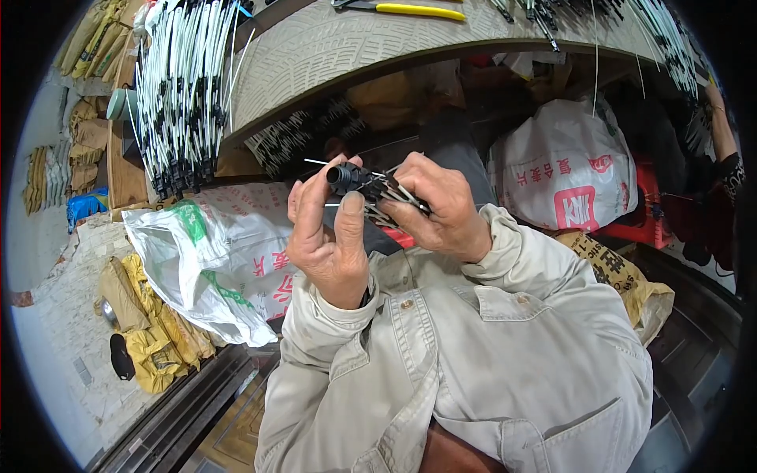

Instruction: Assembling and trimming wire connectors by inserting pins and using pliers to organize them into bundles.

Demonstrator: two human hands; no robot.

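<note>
In front of my chest, my left hand (pixel 327 240) pinches a round black ribbed plastic fitting (pixel 342 178) between thumb and fingers, its open end facing up. Close beside it, my right hand (pixel 443 203) is closed round a bunch of black plastic parts with thin white tubes (pixel 386 191). The fitting touches the bunch, and I cannot tell whether the two are joined. My right fingers hide part of the bunch. A big pile of similar black parts with white tubes (pixel 177 102) hangs over the table's left end.
The patterned table (pixel 315 59) curves across the far side, with yellow-handled pliers (pixel 418 11) on it. More tubed parts (pixel 670 47) lie at its right end. White woven sacks (pixel 564 162) stand below. Another person's arm (pixel 719 126) shows at far right, near a red stool (pixel 648 206).
</note>
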